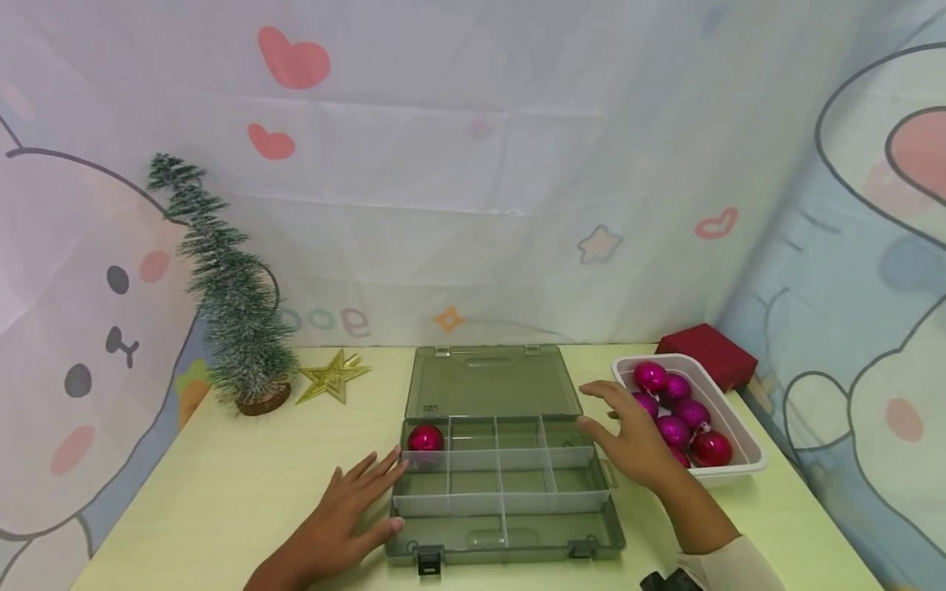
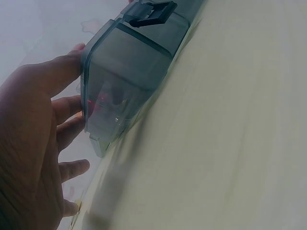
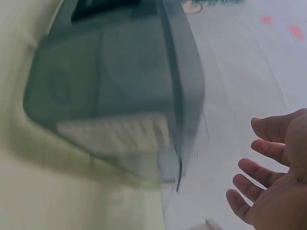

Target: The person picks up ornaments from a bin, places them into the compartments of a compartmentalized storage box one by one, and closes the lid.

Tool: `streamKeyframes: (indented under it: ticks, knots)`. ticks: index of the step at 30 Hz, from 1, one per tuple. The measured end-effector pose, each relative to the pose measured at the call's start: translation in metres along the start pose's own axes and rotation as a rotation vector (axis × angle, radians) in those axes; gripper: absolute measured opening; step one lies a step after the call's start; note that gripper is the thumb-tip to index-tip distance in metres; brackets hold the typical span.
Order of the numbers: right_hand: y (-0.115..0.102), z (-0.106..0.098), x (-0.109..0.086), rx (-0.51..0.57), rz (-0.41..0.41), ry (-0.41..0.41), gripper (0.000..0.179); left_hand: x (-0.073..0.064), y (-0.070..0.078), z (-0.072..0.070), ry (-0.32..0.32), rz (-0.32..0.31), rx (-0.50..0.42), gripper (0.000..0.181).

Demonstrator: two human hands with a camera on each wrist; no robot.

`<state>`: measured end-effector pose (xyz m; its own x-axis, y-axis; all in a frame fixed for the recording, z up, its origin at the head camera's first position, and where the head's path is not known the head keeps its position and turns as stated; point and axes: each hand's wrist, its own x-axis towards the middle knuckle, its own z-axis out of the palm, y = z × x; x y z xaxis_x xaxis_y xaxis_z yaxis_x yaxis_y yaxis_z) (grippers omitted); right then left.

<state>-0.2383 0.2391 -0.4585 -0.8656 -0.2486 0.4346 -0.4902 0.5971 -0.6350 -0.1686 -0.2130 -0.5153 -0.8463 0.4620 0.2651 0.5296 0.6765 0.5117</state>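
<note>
A grey-green see-through compartment box [image 1: 447,532] lies on the table with its lid [image 1: 491,387] folded back. One shiny red Christmas ball [image 1: 426,438] sits in its back left compartment. My left hand [image 1: 342,515] is at the box's left side, fingers spread and fingertips right at the rim; the left wrist view shows this hand [image 2: 33,120] along the wall. Over the right edge of the box is my right hand [image 1: 637,437], fingers loosely bent and holding nothing. In the right wrist view this hand [image 3: 276,177] appears apart from the box wall.
To the right stands a white plastic tub [image 1: 748,450] with several red and purple balls, including a red ball [image 1: 711,449]. Behind it is a dark red box [image 1: 708,355]. A small frosted tree [image 1: 240,312] and a gold star [image 1: 332,377] are at the back left.
</note>
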Motion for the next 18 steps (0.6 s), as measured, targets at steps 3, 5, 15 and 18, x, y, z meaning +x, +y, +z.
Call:
streamKeyframes:
  ticks: [3,5,15,18]
  knots:
    - [0.005,-0.01,0.0,-0.021,0.028,0.012,0.044,0.0,0.001,0.0,0.004,0.003,0.001,0.068]
    - [0.008,-0.018,0.0,-0.029,0.051,0.022,0.044,0.0,0.001,0.0,0.005,0.001,0.004,0.068]
    - [0.033,-0.042,0.006,-0.069,0.099,0.084,0.043,-0.001,0.001,0.0,0.004,0.003,-0.008,0.068]
    - [0.04,-0.047,0.008,-0.11,0.149,0.079,0.043,-0.001,0.001,0.0,0.001,0.0,-0.013,0.068]
